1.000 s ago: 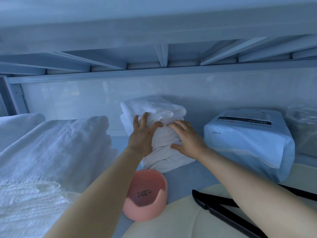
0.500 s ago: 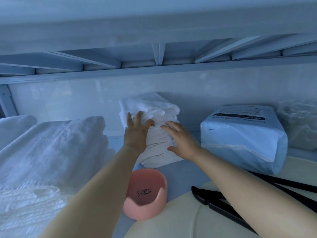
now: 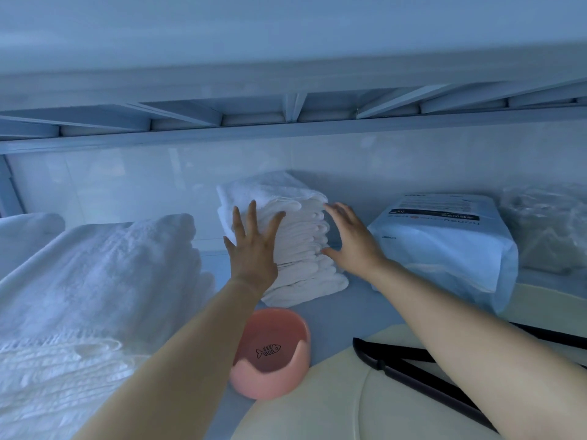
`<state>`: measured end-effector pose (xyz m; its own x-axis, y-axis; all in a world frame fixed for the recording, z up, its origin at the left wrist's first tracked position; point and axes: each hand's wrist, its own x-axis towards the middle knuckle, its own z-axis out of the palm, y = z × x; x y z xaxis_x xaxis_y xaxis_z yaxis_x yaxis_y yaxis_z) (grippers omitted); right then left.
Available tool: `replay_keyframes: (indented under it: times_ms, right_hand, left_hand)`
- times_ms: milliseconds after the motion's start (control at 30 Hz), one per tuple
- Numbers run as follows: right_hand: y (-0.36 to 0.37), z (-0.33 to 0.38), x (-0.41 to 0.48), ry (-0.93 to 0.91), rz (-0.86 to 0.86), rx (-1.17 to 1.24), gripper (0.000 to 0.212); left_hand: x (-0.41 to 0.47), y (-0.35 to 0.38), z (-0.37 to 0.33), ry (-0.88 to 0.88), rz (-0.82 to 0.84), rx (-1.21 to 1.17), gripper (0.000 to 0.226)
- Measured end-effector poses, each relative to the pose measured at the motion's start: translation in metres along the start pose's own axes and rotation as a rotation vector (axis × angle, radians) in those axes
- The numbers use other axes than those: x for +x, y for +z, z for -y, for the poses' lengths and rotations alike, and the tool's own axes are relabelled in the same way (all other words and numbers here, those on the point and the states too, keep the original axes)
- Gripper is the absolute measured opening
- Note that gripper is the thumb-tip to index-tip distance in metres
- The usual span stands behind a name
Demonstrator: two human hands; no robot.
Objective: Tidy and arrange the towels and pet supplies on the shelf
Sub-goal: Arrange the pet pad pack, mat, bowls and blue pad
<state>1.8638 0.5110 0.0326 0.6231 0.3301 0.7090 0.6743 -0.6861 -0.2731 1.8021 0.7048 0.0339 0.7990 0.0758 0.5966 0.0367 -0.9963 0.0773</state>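
A tall stack of folded white towels [image 3: 298, 246] stands at the back middle of the shelf. My left hand [image 3: 252, 249] lies flat against the stack's left front with fingers spread. At the stack's right side is my right hand [image 3: 352, 241], its fingers straight and its thumb touching the towels. A pink pet bowl [image 3: 270, 354] with a fish-bone drawing sits in front of the stack, under my left forearm. A white and blue bag of pet supplies [image 3: 444, 246] stands to the right of the stack.
Large folded white towels [image 3: 92, 281] fill the left of the shelf. A clear plastic bag [image 3: 549, 230] stands at the far right. A cream pad [image 3: 381, 392] with a black hanger [image 3: 422, 379] lies at the front right. The upper shelf's frame [image 3: 286, 122] hangs low overhead.
Both hands opened out and slid apart on the towel stack, the right one moving to its right side. The stack's folds look straighter now.
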Motion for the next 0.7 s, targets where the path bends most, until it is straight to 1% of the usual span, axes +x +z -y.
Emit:
replay_keyframes:
  times_ms: [67,133,233,333,433,600,700]
  right_hand:
    - [-0.002,0.004,0.013,-0.008,0.049,-0.017,0.1]
    - [0.0,0.009,0.024,-0.01,0.141,-0.041,0.112]
    - [0.008,0.014,0.034,-0.002,0.231,-0.062,0.123]
    - [0.019,0.012,0.033,0.017,0.284,-0.046,0.128]
    - [0.028,0.009,0.023,0.03,0.297,0.018,0.126]
    - [0.034,0.005,0.013,0.045,0.184,0.154,0.107]
    - [0.037,0.004,0.006,0.052,0.13,0.173,0.1]
  left_hand:
    - [0.001,0.001,0.003,-0.063,0.002,-0.016,0.109]
    - [0.001,0.003,0.005,-0.122,0.038,-0.051,0.113]
    - [0.0,0.006,0.008,-0.133,0.073,-0.108,0.109]
    - [0.002,0.008,0.011,-0.112,0.073,-0.148,0.104]
    - [0.003,0.011,0.012,-0.099,0.087,-0.194,0.101]
    - [0.001,0.013,0.009,-0.085,0.069,-0.239,0.098]
    - [-0.001,0.013,0.008,-0.076,0.043,-0.241,0.096]
